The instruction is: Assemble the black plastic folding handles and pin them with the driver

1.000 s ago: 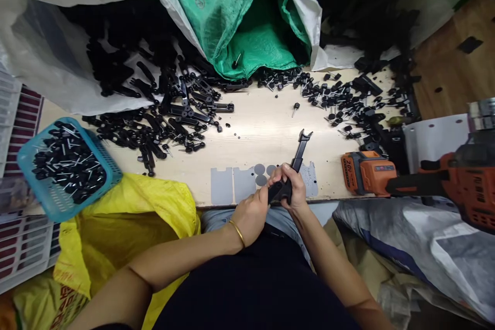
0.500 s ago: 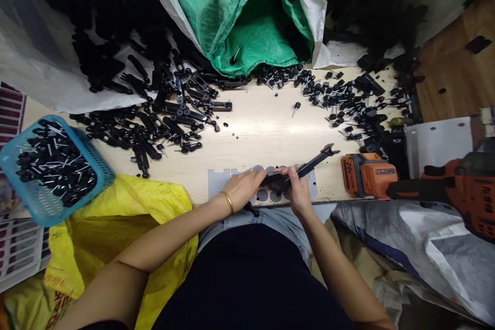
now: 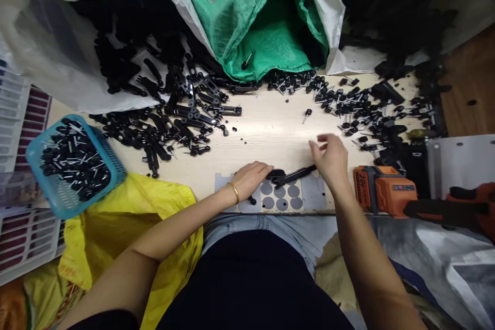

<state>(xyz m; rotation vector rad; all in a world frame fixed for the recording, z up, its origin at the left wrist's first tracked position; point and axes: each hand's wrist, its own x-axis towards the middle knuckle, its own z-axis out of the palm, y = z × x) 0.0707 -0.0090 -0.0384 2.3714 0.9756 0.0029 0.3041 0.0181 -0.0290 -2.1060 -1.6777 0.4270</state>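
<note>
A long black plastic part [image 3: 294, 174] lies flat near the front edge of the pale wooden table [image 3: 266, 131], over a grey template with round holes [image 3: 281, 195]. My left hand [image 3: 250, 179] rests palm down on the part's left end and holds it against the table. My right hand [image 3: 329, 157] hovers just above the table to the right of the part, fingers apart and empty, between it and a scatter of small black screw knobs [image 3: 359, 108].
A heap of black arms [image 3: 170, 118] spills from a white sack at the left. A teal basket [image 3: 71, 165] holds more knobs. An orange cordless drill [image 3: 390, 193] lies at the right edge. Green sack [image 3: 266, 26] at the back, yellow bag [image 3: 135, 211] by my left.
Both hands lowered the black part from upright to flat on the table. My right hand then let go of it and moved right toward the knobs; my left hand stays on it.
</note>
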